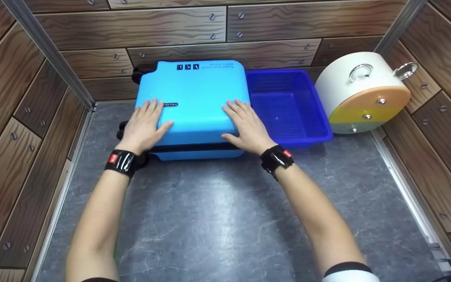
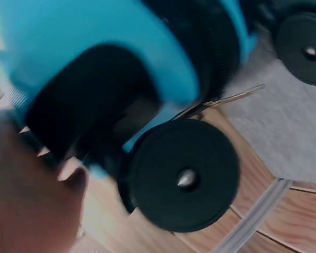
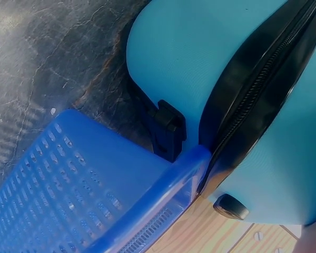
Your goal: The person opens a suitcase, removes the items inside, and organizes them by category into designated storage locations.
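Note:
A light blue hard-shell suitcase [image 1: 194, 90] lies flat on the floor near the back wall. My left hand [image 1: 143, 125] rests on its top by the left end, fingers extended and thumb spread. On the right part of the top lies my right hand [image 1: 247, 125], its fingers straight too. Black wheels [image 2: 184, 174] stick out at the suitcase's left end, close to my left hand in the left wrist view. A black zipper [image 3: 258, 79] runs around the suitcase's side in the right wrist view. What lies under my palms is hidden.
Touching or nearly touching the suitcase's right end stands a dark blue plastic basket [image 1: 280, 117] with slotted walls. Right of it, a white drum-shaped container [image 1: 347, 74] with a striped orange, yellow and green front leans by the wood-patterned wall [image 1: 178, 27]. Grey marbled floor [image 1: 217, 219] extends in front.

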`<act>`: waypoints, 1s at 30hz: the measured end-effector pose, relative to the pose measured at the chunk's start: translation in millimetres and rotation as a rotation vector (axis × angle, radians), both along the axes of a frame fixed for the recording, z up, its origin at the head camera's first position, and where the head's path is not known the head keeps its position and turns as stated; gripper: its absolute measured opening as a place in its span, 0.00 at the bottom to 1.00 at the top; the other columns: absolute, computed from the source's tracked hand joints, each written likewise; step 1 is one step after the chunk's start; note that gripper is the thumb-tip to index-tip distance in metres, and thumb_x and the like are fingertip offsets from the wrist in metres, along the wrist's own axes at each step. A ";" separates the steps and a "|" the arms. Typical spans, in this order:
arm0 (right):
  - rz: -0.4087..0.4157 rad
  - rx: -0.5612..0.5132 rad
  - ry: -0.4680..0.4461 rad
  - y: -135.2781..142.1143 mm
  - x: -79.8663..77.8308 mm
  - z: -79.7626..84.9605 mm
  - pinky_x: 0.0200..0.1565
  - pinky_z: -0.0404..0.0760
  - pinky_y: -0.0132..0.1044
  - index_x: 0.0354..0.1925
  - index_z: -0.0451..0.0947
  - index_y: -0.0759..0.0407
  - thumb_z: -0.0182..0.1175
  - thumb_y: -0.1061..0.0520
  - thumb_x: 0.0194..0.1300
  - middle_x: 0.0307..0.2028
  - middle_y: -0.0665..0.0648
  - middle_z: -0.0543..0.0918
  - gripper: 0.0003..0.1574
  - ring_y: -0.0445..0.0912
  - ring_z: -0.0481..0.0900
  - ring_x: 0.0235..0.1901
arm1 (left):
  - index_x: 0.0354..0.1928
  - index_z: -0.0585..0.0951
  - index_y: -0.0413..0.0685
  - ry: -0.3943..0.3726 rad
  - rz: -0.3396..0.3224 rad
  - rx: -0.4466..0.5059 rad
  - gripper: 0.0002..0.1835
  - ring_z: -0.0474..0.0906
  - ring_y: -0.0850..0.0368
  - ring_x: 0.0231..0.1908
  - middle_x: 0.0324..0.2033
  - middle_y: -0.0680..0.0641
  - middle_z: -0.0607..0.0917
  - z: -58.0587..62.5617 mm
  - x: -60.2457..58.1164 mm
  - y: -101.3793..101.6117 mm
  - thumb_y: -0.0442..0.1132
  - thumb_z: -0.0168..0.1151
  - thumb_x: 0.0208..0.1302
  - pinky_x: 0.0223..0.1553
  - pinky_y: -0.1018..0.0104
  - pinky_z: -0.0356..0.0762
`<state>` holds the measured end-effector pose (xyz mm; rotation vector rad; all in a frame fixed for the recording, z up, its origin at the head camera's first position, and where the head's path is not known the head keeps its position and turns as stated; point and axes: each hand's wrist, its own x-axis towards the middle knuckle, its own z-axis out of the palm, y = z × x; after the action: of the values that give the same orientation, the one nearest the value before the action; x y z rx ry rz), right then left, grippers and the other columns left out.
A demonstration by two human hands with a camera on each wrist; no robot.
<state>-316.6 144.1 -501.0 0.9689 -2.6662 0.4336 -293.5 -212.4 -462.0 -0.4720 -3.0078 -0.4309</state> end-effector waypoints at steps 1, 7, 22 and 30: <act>0.001 0.003 -0.001 -0.3 0.1 -0.4 0.77 0.35 0.47 0.81 0.52 0.55 0.63 0.32 0.68 0.80 0.57 0.53 0.57 0.51 0.42 0.80 | 0.82 0.46 0.47 -0.019 0.005 -0.015 0.45 0.36 0.43 0.79 0.81 0.42 0.45 -2.5 0.8 1.0 0.69 0.35 0.77 0.77 0.49 0.32; 0.006 0.004 0.003 -0.4 0.9 -0.8 0.77 0.35 0.46 0.81 0.52 0.55 0.63 0.31 0.67 0.80 0.56 0.53 0.57 0.51 0.43 0.80 | 0.82 0.47 0.47 -0.018 0.017 -0.024 0.46 0.36 0.44 0.79 0.81 0.42 0.46 -10.1 4.7 0.8 0.70 0.37 0.76 0.77 0.49 0.32; 0.105 0.074 0.034 9.7 -10.7 1.4 0.77 0.37 0.48 0.81 0.51 0.49 0.59 0.32 0.71 0.80 0.56 0.51 0.52 0.54 0.42 0.80 | 0.82 0.49 0.47 0.027 0.044 -0.094 0.49 0.42 0.41 0.79 0.80 0.41 0.50 -9.1 29.7 5.1 0.73 0.39 0.73 0.77 0.46 0.34; 0.087 0.081 0.036 17.6 -25.8 1.7 0.77 0.37 0.46 0.82 0.51 0.45 0.59 0.37 0.73 0.81 0.54 0.50 0.49 0.53 0.41 0.80 | 0.82 0.51 0.46 0.044 0.039 -0.095 0.48 0.45 0.39 0.78 0.80 0.40 0.52 -5.6 55.9 13.7 0.72 0.41 0.73 0.76 0.43 0.33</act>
<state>-342.4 161.7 -499.3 1.1086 -2.6349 0.3245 -237.6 -198.7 -467.7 -0.4230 -2.9989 -0.2719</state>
